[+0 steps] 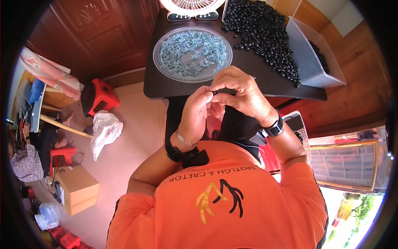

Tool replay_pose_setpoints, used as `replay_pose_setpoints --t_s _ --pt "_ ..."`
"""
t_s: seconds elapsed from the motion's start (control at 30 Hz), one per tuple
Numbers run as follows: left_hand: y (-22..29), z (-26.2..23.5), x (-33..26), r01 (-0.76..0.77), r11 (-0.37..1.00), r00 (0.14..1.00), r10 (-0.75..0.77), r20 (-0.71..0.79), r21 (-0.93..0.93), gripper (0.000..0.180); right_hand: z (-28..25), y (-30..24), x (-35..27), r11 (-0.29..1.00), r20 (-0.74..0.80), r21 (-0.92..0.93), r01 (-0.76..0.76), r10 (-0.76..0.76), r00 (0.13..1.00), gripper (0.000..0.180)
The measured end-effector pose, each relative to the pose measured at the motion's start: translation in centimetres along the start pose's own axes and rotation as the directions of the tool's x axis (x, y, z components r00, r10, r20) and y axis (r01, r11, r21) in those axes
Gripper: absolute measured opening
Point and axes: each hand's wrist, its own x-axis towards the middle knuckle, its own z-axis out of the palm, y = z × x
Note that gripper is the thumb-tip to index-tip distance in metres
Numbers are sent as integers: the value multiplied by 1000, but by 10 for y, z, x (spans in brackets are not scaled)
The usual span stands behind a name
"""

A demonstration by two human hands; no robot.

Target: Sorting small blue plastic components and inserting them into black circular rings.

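Observation:
Above my lap, at the near edge of the dark table [265, 89], my two hands meet at the fingertips. A small black piece [214, 93] is pinched between them; its details are mostly hidden by the fingers. My left hand [195, 113] is closed on it from below left. From the right, my right hand [241, 92] grips it with thumb and forefinger. Just beyond my hands lies a round clear tray [156, 66] holding many small shiny silver-blue metal parts [195, 47]. Small rounded black pieces [265, 37] are heaped at the table's far right.
A tilted clear bin [304, 58] with black pieces stands at the right edge. A white fan [192, 7] sits at the back. Leftward on the floor are a red stool [101, 97], a white bag [105, 130] and a cardboard box [78, 189]. Another person [29, 159] sits far left.

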Motion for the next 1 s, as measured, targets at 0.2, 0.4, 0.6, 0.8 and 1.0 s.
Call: replay_pose_setpoints --t_s 0.2,0.4,0.6,0.8,1.0 --pt "3 -6 -3 -61 998 996 62 -64 22 29 10 -1 7 1000 7 -16 2 -2 1000 23" --pt "12 -21 -5 -118 993 987 117 -107 -4 23 -1 11 44 995 89 -95 34 -26 996 8" --pt "22 -28 -9 -159 987 970 156 -188 -1 22 9 66 82 940 332 -311 -139 245 911 18" --pt "29 -29 -15 -153 988 967 152 -204 9 22 8 85 103 787 91 -600 -144 246 965 25" --pt "28 -32 -14 -149 989 970 143 -197 -13 21 -14 68 88 854 32 -464 -236 282 959 23"
